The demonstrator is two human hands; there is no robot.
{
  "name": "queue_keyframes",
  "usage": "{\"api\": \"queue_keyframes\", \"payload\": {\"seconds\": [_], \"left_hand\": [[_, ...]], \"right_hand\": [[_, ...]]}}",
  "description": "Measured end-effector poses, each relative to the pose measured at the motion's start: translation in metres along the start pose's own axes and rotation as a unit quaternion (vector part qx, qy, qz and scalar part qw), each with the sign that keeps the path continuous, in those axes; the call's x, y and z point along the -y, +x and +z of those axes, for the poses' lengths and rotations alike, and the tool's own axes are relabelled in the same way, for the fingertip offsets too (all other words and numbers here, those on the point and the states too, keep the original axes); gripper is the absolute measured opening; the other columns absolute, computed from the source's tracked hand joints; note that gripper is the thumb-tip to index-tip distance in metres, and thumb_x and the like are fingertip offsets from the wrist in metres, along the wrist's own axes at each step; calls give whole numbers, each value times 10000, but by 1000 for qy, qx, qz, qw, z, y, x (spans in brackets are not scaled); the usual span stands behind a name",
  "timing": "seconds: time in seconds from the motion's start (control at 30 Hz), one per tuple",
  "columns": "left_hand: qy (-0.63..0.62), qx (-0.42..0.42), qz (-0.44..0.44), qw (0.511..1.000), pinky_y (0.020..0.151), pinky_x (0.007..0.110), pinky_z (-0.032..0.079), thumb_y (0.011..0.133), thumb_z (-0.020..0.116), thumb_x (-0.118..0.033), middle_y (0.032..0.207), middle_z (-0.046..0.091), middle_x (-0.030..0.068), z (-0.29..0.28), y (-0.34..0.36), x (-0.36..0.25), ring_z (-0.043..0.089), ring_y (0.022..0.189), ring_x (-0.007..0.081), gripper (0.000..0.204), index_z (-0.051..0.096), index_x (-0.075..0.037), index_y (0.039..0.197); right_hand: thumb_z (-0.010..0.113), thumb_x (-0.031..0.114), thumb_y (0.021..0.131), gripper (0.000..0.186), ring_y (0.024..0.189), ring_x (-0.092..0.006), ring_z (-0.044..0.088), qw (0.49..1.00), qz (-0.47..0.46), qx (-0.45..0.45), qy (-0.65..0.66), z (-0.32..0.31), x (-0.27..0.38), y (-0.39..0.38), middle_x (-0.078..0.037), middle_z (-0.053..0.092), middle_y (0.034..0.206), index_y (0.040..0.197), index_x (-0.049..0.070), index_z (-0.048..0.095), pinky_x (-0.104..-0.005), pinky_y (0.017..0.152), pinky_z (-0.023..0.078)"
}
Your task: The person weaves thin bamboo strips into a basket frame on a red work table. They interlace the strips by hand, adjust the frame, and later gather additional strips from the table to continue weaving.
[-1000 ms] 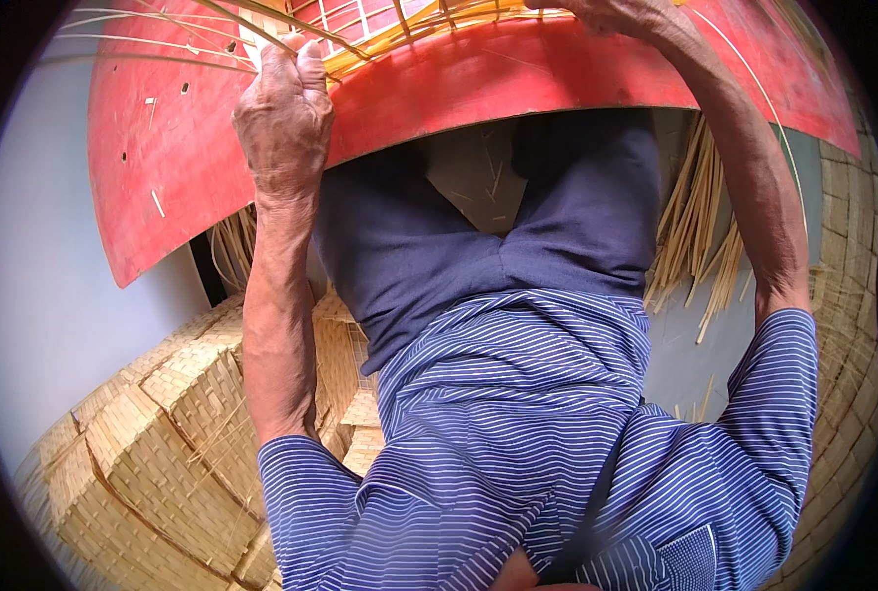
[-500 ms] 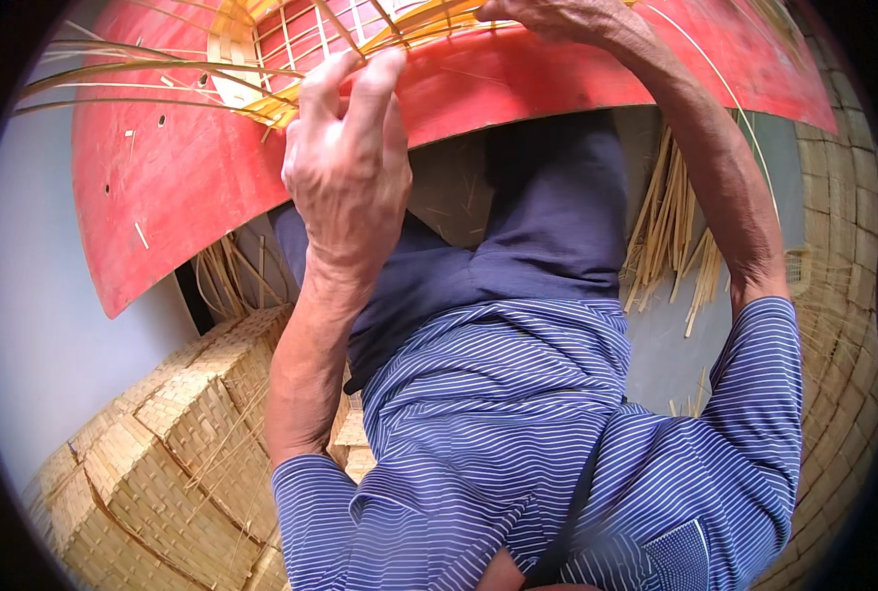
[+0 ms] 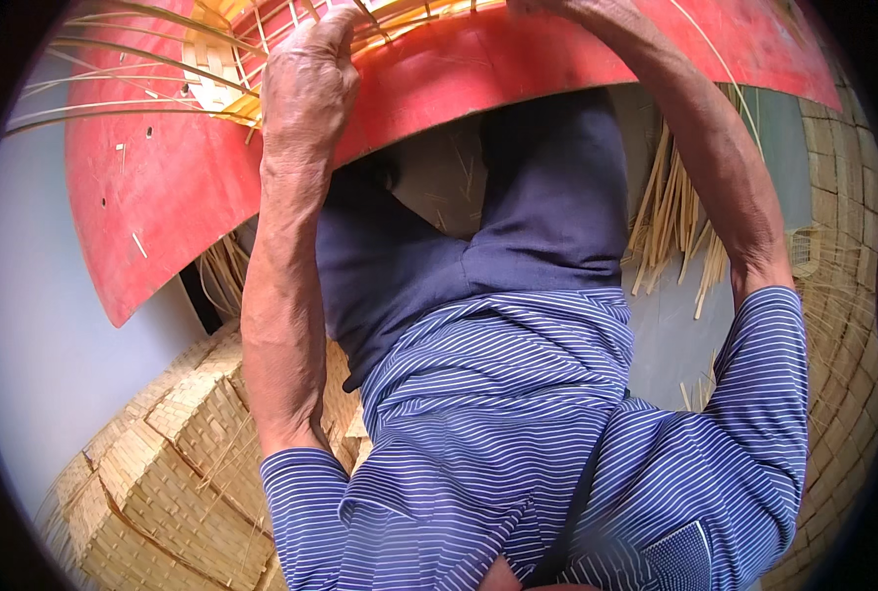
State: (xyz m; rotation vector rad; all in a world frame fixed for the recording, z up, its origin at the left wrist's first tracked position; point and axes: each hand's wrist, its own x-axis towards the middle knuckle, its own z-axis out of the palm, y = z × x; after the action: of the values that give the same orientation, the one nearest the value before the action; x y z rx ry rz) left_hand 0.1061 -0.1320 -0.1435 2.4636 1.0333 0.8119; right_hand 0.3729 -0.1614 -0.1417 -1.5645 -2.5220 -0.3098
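A half-woven basket point(image 3: 224, 69) of pale yellow bamboo strips, with an open lattice, lies on the red board point(image 3: 202, 167) at the top of the view. Long loose strips point(image 3: 114, 102) fan out from its left side. My left hand point(image 3: 306, 89) is over the basket's near left edge, its fingers curled closed; what they grip is hidden behind the hand. At the upper edge of the view my right hand point(image 3: 562, 6) reaches the basket's near rim. Its fingers are mostly cut off or in shade.
Finished woven bamboo pieces point(image 3: 178, 473) are stacked at lower left. Bundles of cut strips point(image 3: 668, 212) hang below the board at right. A large woven surface point(image 3: 843, 295) rises along the right side. One thin strip point(image 3: 715, 59) curves over the board's right part.
My left hand has moved up and left, and its raised fingers have curled closed. The basket has shifted slightly up and left in view. My right hand stays near the rim.
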Motion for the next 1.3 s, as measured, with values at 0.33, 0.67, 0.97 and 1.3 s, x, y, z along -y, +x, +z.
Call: {"api": "queue_keyframes", "payload": {"seconds": [0.33, 0.67, 0.97, 1.3], "left_hand": [[81, 5, -18, 997, 724, 439, 517, 1018, 557, -239, 892, 700, 181, -2, 5, -7, 681, 814, 354, 192, 680, -123, 1109], [-76, 172, -147, 971, 459, 261, 402, 992, 596, -223, 723, 589, 0, -89, 67, -22, 469, 475, 73, 202, 662, -77, 1117], [168, -57, 161, 971, 680, 392, 537, 929, 699, -236, 824, 653, 134, -136, 102, -18, 661, 704, 249, 397, 601, -90, 1285], [143, -92, 120, 978, 731, 428, 529, 858, 715, -69, 1079, 578, 113, -94, 89, -59, 653, 875, 297, 391, 618, -86, 1236]], "right_hand": [[750, 165, 867, 225, 655, -319, 657, 915, 151, -318, 200, -46, 58, -43, -179, 634, 745, 942, -14, 636, -396, 592, 517], [602, 140, 943, 244, 621, -376, 635, 912, -20, -396, 100, -53, 43, 28, -195, 609, 700, 1108, -39, 592, -455, 583, 509], [637, 236, 946, 272, 581, -237, 684, 817, 254, 76, 512, -147, -1, 114, -110, 667, 717, 1007, -27, 608, -355, 488, 567], [627, 219, 920, 243, 513, -124, 655, 828, 274, 24, 488, -162, 2, 131, -72, 677, 725, 974, -11, 682, -267, 425, 547]]}}
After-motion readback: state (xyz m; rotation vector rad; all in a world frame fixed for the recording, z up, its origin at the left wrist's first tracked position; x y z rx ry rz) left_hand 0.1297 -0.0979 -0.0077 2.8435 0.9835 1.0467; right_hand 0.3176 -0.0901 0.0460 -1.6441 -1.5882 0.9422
